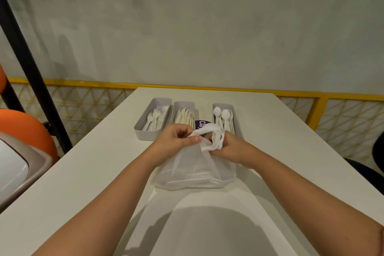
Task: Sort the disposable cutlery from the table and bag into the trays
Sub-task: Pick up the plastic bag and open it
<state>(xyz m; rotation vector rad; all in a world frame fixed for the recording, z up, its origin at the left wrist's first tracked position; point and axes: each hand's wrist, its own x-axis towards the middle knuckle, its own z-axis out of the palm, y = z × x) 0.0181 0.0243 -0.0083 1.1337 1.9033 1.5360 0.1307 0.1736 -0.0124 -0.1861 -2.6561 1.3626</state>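
Note:
A thin white plastic bag (193, 170) stands on the white table (291, 151) in front of me. My left hand (174, 139) pinches its top edge, and my right hand (226, 147) grips its twisted handles. Beyond the bag stand three grey trays in a row: the left tray (143, 129) holds white forks, the middle tray (184, 104) holds pale knives, the right tray (222, 105) holds white spoons. What the bag holds is hidden.
A dark purple label with white letters (201, 123) lies between the middle and right trays. Orange seats (27, 129) and a black post (31, 64) are at the left. A yellow railing (311, 93) runs behind the table. A dark chair (365, 170) is at the right.

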